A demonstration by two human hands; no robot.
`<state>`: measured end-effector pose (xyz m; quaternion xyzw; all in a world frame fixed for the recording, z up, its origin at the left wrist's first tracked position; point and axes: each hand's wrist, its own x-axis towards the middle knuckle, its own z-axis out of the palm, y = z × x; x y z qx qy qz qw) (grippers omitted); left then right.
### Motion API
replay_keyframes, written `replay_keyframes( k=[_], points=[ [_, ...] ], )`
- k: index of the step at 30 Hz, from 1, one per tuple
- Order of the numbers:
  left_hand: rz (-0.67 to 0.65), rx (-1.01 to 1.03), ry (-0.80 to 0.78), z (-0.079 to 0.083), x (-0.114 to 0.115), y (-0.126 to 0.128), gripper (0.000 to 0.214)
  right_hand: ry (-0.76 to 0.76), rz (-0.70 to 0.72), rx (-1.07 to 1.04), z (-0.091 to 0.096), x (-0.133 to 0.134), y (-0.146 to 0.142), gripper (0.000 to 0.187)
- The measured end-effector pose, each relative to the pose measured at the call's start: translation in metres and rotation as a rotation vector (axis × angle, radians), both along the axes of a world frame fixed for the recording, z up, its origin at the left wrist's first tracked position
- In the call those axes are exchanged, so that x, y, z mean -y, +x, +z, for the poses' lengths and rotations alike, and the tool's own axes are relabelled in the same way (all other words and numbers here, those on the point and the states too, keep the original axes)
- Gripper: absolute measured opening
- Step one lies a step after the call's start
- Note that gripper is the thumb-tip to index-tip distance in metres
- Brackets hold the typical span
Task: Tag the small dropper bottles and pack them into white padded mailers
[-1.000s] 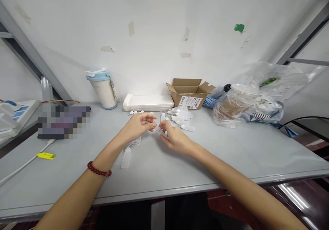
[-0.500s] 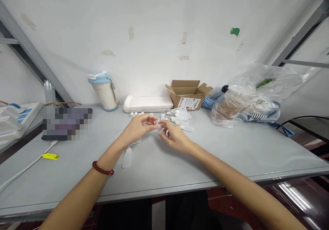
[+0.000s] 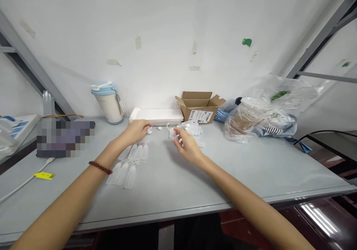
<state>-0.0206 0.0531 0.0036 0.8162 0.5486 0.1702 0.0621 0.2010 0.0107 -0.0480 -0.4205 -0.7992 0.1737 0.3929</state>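
1. Dropper bottle (image 3: 171,133): small, translucent white. It is pinched at the tips of the right hand (image 3: 187,146) and held just above the bench (image 3: 212,175), on the near side of the loose bottle pile.
2. Right hand: fingers (image 3: 180,134) clamped on the dropper bottle, forearm coming in from the lower right.
3. Left hand (image 3: 135,129): stretched forward with its fingers curled down over the white caps (image 3: 150,131). Whether they grip a cap cannot be told.
4. White caps: a few tiny pieces scattered on the bench just before the white trays, one lying apart to the right.
5. Bead bracelet (image 3: 100,167): dark red, on the left wrist.
6. Laid-out bottles (image 3: 129,164): flat, clear and capped, lying in two short rows beside the left forearm.
7. Loose bottle pile (image 3: 193,128): a heap of like bottles just beyond the right hand.
8. White trays (image 3: 158,115): a low stack against the wall.
9. Cardboard box (image 3: 199,103): flaps open, label facing front, to the right of the trays.
10. Tumbler (image 3: 108,103): cream body with a pale blue lid, to the left of the trays.
11. Plastic bags (image 3: 259,116): clear and crumpled around a lidded cup, at far right.
12. White cable (image 3: 25,181): carries a yellow tag, at the left edge of the bench.
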Motion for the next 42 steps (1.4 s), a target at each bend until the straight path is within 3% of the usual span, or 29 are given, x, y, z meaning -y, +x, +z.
replay_keyframes(
  k=[5,12,18,22,25,30,42],
  points=[
    [-0.119,-0.185,-0.093,0.0,-0.033,0.026,0.026,0.055,0.033,0.022,-0.001,0.002,-0.002,0.037],
    [-0.116,-0.15,-0.145,-0.019,-0.04,0.045,0.024,-0.022,0.054,-0.062,0.005,0.003,-0.004,0.035],
    [-0.141,-0.035,-0.201,-0.004,-0.006,0.045,0.013,-0.192,0.046,-0.216,0.011,0.006,-0.005,0.032],
    [-0.08,0.267,-0.34,0.003,0.026,0.04,0.02,-0.306,0.083,-0.331,0.013,0.007,-0.005,0.03],
    [-0.004,0.442,-0.358,0.002,0.04,0.035,0.024,-0.396,0.141,-0.438,0.013,0.008,-0.006,0.029],
    [-0.022,0.657,-0.295,0.002,0.046,0.03,0.028,-0.55,0.183,-0.541,0.018,0.011,-0.007,0.029],
    [-0.196,0.797,-0.361,0.003,0.05,0.032,0.028,-0.704,0.301,-0.643,0.021,0.013,-0.008,0.03]
  ],
)
